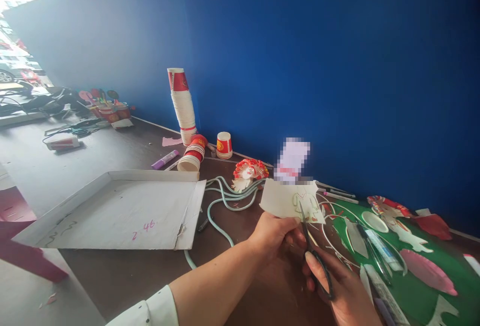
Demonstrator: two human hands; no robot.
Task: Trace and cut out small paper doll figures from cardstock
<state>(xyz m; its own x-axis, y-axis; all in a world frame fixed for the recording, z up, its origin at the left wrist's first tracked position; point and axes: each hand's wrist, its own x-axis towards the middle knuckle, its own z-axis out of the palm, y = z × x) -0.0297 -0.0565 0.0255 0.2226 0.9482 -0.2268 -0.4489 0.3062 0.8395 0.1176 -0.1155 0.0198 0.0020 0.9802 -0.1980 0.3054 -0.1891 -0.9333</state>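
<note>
My left hand (275,233) pinches the lower edge of a piece of white paper (275,198), which carries a small drawing in pencil and red. In my right hand (332,276) is a pair of black-handled scissors (321,271), its loops around my thumb and fingers. The scissors' blades point up and away from me and lie over the drawn part of the paper. Whether they are cutting through it I cannot tell. Right behind the paper, against the blue panel, stands a pixelated pale rectangle (292,160).
A white box lid (123,211) lies at left, beside a pale blue cable (213,211). Stacked paper cups (183,111) stand by the blue wall (318,66). At right, a green sheet (412,286) holds paper scraps, a pink piece (427,271) and tools.
</note>
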